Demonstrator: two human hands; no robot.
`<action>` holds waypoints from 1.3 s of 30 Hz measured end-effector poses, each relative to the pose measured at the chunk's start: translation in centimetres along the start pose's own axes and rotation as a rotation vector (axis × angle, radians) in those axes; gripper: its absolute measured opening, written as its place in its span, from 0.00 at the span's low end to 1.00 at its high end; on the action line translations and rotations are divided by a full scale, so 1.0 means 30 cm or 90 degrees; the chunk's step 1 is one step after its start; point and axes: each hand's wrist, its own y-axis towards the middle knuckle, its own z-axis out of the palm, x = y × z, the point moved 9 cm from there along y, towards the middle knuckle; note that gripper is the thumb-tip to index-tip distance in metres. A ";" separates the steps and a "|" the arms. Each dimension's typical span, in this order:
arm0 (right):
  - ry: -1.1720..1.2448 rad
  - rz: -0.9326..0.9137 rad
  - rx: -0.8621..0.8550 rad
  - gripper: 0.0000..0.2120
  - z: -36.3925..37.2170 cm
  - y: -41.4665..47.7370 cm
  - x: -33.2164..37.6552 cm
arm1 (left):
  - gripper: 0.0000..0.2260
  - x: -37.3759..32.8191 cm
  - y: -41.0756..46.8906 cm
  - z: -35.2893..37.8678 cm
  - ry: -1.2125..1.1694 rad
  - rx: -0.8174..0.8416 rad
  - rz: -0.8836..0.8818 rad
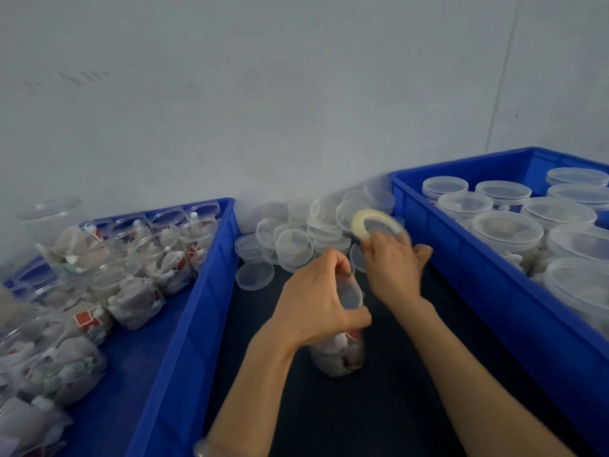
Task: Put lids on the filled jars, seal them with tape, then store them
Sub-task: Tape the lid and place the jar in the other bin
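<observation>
So the left hand has its grip curled round the top of the jar, thumb on the near side and fingers over the far side, right at the clear lid sitting on it. The jar stands upright on the dark worktop, pretty much dead centre between the two bins, and it's stuffed with pale pouches with a bit of red showing.

The right hand is just behind and above the jar, grip closed on the tape roll, which sticks up out of the fingers. It's blurry there, so I can't tell if a strip runs from the roll to the jar.

Behind both hands there's a messy pile of loose lids against the wall, with one spare lid lying flat a bit nearer.

The left blue bin holds the filled jars, open-topped and packed together. The right blue bin holds the lidded jars, standing close in rows.
</observation>
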 end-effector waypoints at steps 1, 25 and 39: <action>0.007 -0.062 0.008 0.14 0.000 -0.005 0.033 | 0.26 0.002 0.004 -0.002 0.002 -0.005 -0.003; 0.417 -0.147 0.010 0.15 -0.016 -0.272 -0.042 | 0.05 0.073 0.063 0.018 -0.055 -0.031 -0.193; 0.508 -0.206 0.111 0.47 0.025 -0.368 0.106 | 0.19 0.223 -0.097 0.112 -0.734 -0.219 -0.306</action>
